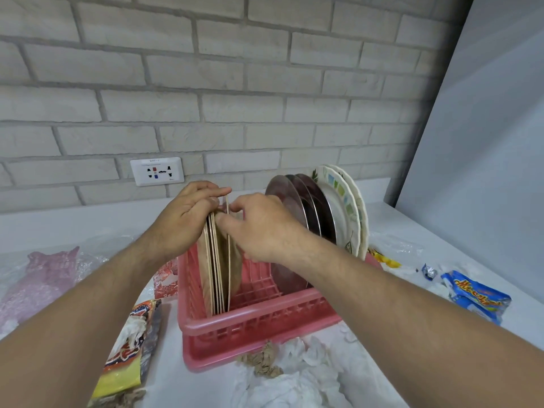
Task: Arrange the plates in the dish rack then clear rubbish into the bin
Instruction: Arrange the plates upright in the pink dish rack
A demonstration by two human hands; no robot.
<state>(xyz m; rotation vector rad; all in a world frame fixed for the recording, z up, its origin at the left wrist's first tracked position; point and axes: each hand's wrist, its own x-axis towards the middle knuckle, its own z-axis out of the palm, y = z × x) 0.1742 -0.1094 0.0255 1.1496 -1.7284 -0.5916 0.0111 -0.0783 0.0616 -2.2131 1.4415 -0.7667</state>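
Note:
A pink plastic dish rack point(259, 322) sits on the white counter. Several thin beige plates point(216, 275) stand on edge at its left end. My left hand point(188, 216) grips the tops of that stack. My right hand point(262, 228) pinches the rightmost beige plate and holds it slightly apart from the others. At the rack's far right stand steel plates point(290, 198) and white patterned plates point(344, 201), all upright.
Rubbish lies around the rack: a yellow and red snack wrapper point(129, 354) at front left, crumpled white tissue point(297, 375) and brown paper point(265, 360) in front, a blue wrapper point(477, 295) at right, pink plastic point(44, 275) at left. A brick wall with a socket point(157, 171) is behind.

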